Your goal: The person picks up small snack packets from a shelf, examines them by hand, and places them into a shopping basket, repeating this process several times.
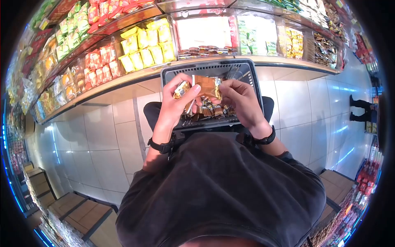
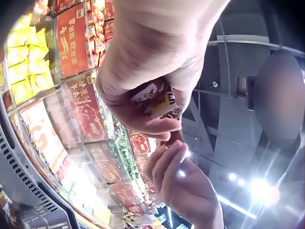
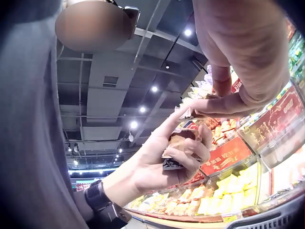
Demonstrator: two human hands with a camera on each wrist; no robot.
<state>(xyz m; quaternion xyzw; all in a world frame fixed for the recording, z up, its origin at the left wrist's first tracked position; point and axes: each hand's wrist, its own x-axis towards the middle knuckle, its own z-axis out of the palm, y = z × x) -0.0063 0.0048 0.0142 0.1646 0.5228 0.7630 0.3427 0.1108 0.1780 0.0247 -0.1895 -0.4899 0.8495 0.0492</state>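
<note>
Over the basket, my left hand (image 1: pixel 175 101) grips small brown snack packets with its thumb across the front. The largest brown packet (image 1: pixel 204 85) lies flat toward the head camera, its printed gold end facing right. Another gold-and-white packet (image 1: pixel 181 89) shows between the left thumb and fingers. My right hand (image 1: pixel 245 101) pinches the right end of the brown packet between thumb and forefinger. In the left wrist view, dark brown wrapping (image 2: pixel 159 102) sits inside the curled left fingers. Below both hands, similar brown packets (image 1: pixel 214 110) lie in the grey shopping basket (image 1: pixel 255 84).
Shelf bins ahead hold yellow snack bags (image 1: pixel 144 43), red packets (image 1: pixel 100 66) and green packets (image 1: pixel 248 39). A wooden shelf edge (image 1: pixel 103 94) runs just beyond the basket. Pale floor tiles (image 1: pixel 96 131) lie on both sides. Another person's legs (image 1: pixel 360 109) show far right.
</note>
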